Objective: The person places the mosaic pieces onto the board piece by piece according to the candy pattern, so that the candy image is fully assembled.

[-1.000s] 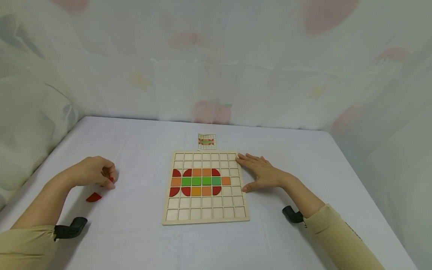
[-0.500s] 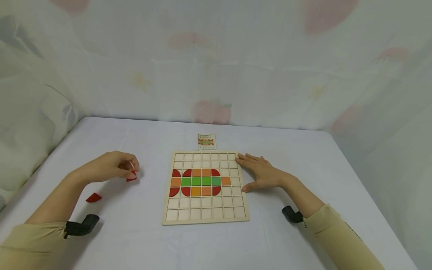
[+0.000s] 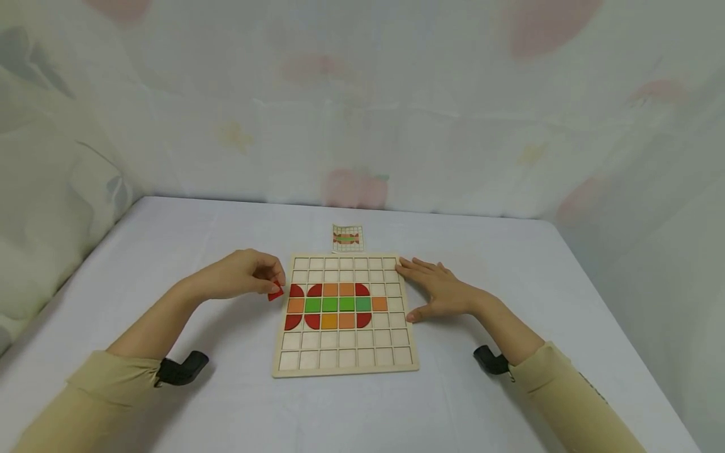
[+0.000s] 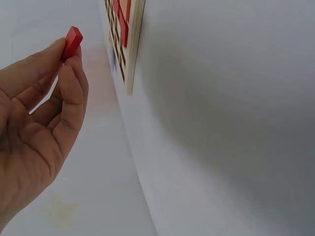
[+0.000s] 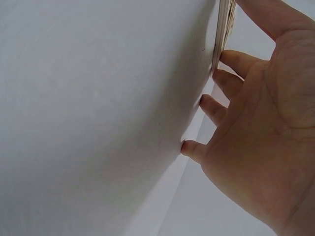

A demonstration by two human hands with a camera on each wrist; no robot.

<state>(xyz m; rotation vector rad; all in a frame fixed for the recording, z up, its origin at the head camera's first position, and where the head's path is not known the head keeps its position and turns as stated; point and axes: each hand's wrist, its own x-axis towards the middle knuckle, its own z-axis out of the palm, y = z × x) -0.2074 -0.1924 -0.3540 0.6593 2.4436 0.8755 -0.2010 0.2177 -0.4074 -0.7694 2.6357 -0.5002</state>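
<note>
In the head view my left hand (image 3: pixel 243 275) pinches a small red tile (image 3: pixel 275 291) between thumb and fingertips, just off the left edge of a wooden grid board (image 3: pixel 345 371). The tile (image 4: pixel 72 43) is seen edge-on in the left wrist view, so its full outline cannot be told. Red quarter-round, orange and green tiles fill part of the board's middle rows. My right hand (image 3: pixel 442 289) is spread with straight fingers, thumb and fingertips touching the board's right edge; in the right wrist view other fingertips (image 5: pixel 189 147) rest on the table.
Behind the board lies a small pattern card (image 3: pixel 347 238) with a matching grid design. A white cloth covers the table (image 3: pixel 362 415), and a printed curtain (image 3: pixel 362 113) hangs at its back edge. A black wrist mount (image 3: pixel 182 369) sticks out under each forearm.
My left hand has carried the red tile rightward from the left side of the table to the board. The forearm now hides another red piece seen earlier. My right hand stays put.
</note>
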